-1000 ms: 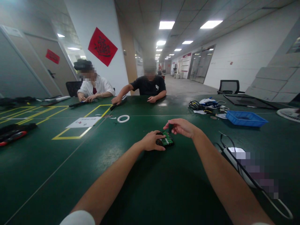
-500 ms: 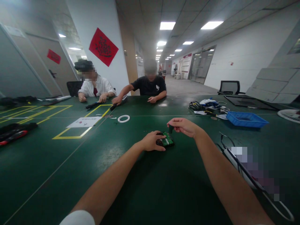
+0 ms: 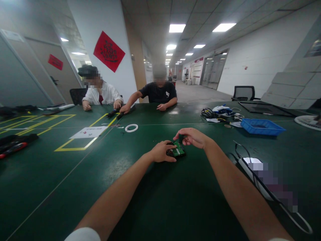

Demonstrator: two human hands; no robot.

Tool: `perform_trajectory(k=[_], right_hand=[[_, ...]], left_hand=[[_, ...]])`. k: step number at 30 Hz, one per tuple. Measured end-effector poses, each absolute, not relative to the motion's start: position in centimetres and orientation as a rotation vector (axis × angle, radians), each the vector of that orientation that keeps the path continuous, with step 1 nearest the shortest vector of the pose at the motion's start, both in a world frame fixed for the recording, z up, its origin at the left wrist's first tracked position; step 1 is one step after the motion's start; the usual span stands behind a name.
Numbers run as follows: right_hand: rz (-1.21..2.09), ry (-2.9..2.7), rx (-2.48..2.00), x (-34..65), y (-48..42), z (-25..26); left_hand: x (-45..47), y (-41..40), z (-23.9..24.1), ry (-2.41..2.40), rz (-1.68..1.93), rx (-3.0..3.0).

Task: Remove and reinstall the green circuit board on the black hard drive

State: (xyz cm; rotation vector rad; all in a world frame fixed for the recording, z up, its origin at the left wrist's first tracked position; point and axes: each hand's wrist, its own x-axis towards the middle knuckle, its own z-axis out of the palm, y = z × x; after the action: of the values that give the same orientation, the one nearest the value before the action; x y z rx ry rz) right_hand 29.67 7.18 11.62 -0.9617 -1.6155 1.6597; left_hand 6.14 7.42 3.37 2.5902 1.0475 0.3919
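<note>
A small black device with a green circuit board (image 3: 179, 150) on its upper face lies flat on the dark green table (image 3: 175, 194), in front of me. My left hand (image 3: 163, 151) grips it from its left side, with fingers along the far part and the thumb at the near edge. Just above the board's far right corner, my right hand (image 3: 193, 137) is closed in a pinch on a short dark piece (image 3: 181, 137). Its kind is too small and shaded to make out, and its lower end is hard to see against the board.
A white ring (image 3: 131, 128) and a paper sheet (image 3: 88, 132) lie ahead to the left. To the right are a blue tray (image 3: 262, 127), a cable heap (image 3: 209, 113) and a phone-like slab with a cable (image 3: 253, 165). Two people (image 3: 160, 92) sit opposite.
My right hand has turned and shifted slightly left, its fingertips now lower over the board. My left hand keeps its hold. Across the table, one person's hand and a dark object moved right.
</note>
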Motion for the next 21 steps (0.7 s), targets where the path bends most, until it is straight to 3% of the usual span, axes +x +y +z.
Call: perform_trajectory(k=[8,21], right_hand=[[1.766,-1.486,-0.891,30.2,7.2,11.7],[1.304,-1.625,-1.177,30.3,7.6,11.8]], left_hand=[[6.1,7.6,3.0,1.045,0.390,2.604],[6.0,7.7,2.8,1.023,0.418,2.636]])
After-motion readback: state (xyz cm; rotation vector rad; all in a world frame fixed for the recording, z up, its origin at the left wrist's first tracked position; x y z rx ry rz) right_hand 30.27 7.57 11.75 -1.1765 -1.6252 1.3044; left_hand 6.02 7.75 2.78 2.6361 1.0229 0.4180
